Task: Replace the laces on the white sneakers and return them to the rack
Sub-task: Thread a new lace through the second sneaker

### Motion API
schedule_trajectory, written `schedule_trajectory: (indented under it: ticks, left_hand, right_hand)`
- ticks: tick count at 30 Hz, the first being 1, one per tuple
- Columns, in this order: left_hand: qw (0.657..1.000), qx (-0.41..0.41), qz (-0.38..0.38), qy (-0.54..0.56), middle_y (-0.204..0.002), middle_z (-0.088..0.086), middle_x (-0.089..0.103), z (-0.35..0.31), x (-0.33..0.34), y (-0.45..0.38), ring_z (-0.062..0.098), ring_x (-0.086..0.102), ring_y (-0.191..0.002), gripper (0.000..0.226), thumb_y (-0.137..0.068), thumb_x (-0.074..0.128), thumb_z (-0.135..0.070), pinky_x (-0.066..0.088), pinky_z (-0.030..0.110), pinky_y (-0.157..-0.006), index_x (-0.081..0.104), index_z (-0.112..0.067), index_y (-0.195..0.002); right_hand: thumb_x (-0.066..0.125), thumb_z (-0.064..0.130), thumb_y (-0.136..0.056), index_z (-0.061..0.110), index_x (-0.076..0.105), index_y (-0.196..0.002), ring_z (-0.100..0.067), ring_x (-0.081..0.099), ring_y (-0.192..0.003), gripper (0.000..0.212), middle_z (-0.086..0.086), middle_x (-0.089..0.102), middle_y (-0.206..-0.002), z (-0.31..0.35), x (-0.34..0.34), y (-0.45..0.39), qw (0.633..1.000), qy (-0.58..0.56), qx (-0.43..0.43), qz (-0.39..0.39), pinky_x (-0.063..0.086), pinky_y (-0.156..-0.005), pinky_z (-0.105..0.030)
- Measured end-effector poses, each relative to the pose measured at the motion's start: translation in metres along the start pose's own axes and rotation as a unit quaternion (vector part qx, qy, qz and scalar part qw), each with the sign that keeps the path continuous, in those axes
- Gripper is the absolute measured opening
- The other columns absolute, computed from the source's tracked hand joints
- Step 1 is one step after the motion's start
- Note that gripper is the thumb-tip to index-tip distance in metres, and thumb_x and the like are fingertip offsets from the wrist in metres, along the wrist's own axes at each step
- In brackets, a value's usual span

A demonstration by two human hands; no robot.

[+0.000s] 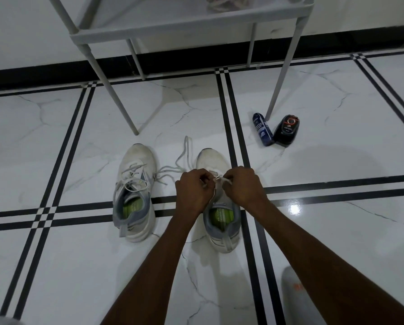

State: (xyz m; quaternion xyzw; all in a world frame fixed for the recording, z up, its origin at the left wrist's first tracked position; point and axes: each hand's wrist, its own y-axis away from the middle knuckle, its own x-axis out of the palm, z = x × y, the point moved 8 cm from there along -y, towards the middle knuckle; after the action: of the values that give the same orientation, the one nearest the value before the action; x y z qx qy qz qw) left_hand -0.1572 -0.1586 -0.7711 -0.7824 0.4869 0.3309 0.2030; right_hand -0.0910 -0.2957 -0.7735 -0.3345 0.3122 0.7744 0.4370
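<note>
Both forearms bare, no sleeves; left hand (192,191), right hand (243,187) without rings, watch, gloves.

Left sneaker (135,191): white, grey collar, green insole. Right sneaker (219,221): same colours. Laces (183,156): white. Floor (55,137): white marble-veined tile, black double-stripe grid. Skirting (32,76): black. Rack (173,26), upper centre: pale grey. Bottle (263,129): dark blue, white print. Tin (287,129): black, red-orange ring.

We're in a home, looks like an entryway: glossy marble-look floor tiles (55,127), a white shoe rack (173,26) at twelve o'clock, shoe-care bottles (263,129) at one o'clock.
</note>
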Motion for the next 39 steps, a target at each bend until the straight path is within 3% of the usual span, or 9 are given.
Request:
schedule_trajectory:
  ticks: [4,9,16,22,26,31,35,37,39]
  left_hand:
    - [1.0,0.001,-0.009,-0.024,-0.087,-0.004,0.075,-0.006,0.0,-0.002,0.022,0.068,-0.087,0.009,-0.087,0.07,-0.028,0.053,0.049,-0.088,0.077,-0.023,-0.087]
    - [0.993,0.021,-0.007,-0.112,-0.098,-0.008,0.076,-0.016,0.002,-0.004,0.02,0.061,-0.102,0.016,-0.09,0.067,-0.035,0.034,0.038,-0.088,0.079,-0.029,-0.098]
    - [0.99,0.018,-0.025,-0.139,-0.099,-0.009,0.075,-0.019,0.007,-0.005,0.021,0.057,-0.105,0.018,-0.092,0.064,-0.037,0.023,0.034,-0.082,0.079,-0.029,-0.098]
    - [0.995,-0.011,-0.022,-0.098,-0.101,-0.005,0.073,-0.009,0.017,-0.003,0.023,0.058,-0.104,0.015,-0.091,0.07,-0.036,0.031,0.036,-0.084,0.079,-0.027,-0.099]
    - [0.992,-0.011,-0.1,-0.082,-0.104,-0.001,0.062,-0.018,0.006,0.009,0.02,0.049,-0.102,0.021,-0.087,0.073,-0.034,0.025,0.029,-0.082,0.066,-0.021,-0.102]
    - [0.988,-0.046,-0.059,-0.135,-0.082,-0.007,0.069,-0.027,0.013,0.024,0.015,0.058,-0.087,0.055,-0.096,0.035,-0.063,0.026,0.037,-0.086,0.073,-0.026,-0.085]
    - [0.99,-0.091,-0.036,-0.106,-0.078,-0.009,0.069,-0.009,0.019,0.019,0.016,0.06,-0.087,0.05,-0.084,0.037,-0.06,0.024,0.039,-0.084,0.075,-0.028,-0.078]
    - [0.99,-0.084,-0.045,-0.106,-0.073,-0.01,0.066,-0.005,0.02,0.019,0.015,0.06,-0.082,0.048,-0.084,0.036,-0.058,0.023,0.037,-0.082,0.073,-0.028,-0.074]
    - [0.99,-0.07,-0.061,-0.107,-0.073,-0.009,0.064,-0.01,0.021,0.022,0.015,0.057,-0.08,0.048,-0.087,0.035,-0.057,0.023,0.037,-0.08,0.073,-0.028,-0.076]
  right_hand:
    - [0.071,0.017,-0.087,0.012,0.078,-0.102,-0.012,0.065,-0.082,0.016,-0.002,0.074,-0.092,-0.025,-0.007,0.004,0.975,-0.206,0.085,0.015,0.05,-0.067,-0.02]
    - [0.073,0.015,-0.088,0.013,0.077,-0.101,-0.013,0.066,-0.078,0.014,-0.003,0.073,-0.09,-0.037,0.002,0.003,0.941,-0.303,0.139,0.059,0.05,-0.057,-0.02]
    - [0.073,0.018,-0.088,0.014,0.077,-0.1,-0.009,0.064,-0.072,0.012,0.002,0.071,-0.082,-0.04,0.003,0.003,0.928,-0.33,0.158,0.073,0.052,-0.055,-0.019]
    - [0.071,0.027,-0.091,0.009,0.076,-0.095,-0.019,0.068,-0.076,0.019,-0.012,0.074,-0.087,-0.037,0.01,0.006,0.889,-0.401,0.189,0.112,0.061,-0.067,-0.03]
    - [0.07,0.016,-0.091,0.01,0.072,-0.084,-0.019,0.063,-0.069,0.009,-0.013,0.068,-0.079,-0.042,0.015,0.0,0.891,-0.4,0.195,0.095,0.058,-0.067,-0.032]
    - [0.066,0.022,-0.095,0.003,0.072,-0.091,-0.023,0.066,-0.076,0.02,-0.017,0.071,-0.086,-0.044,0.019,-0.008,0.914,-0.346,0.188,0.097,0.061,-0.08,-0.04]
    - [0.055,0.009,-0.098,-0.006,0.069,-0.1,-0.023,0.068,-0.078,0.02,-0.021,0.07,-0.089,-0.04,0.014,-0.008,0.917,-0.328,0.171,0.15,0.062,-0.072,-0.035]
    - [0.053,0.005,-0.098,-0.009,0.065,-0.104,-0.025,0.069,-0.081,0.019,-0.021,0.069,-0.091,-0.05,-0.005,-0.015,0.906,-0.372,0.176,0.102,0.063,-0.072,-0.036]
    - [0.05,0.003,-0.098,-0.006,0.062,-0.112,-0.022,0.07,-0.082,0.019,-0.016,0.067,-0.096,-0.079,-0.047,-0.021,0.864,-0.44,0.226,-0.099,0.062,-0.072,-0.035]
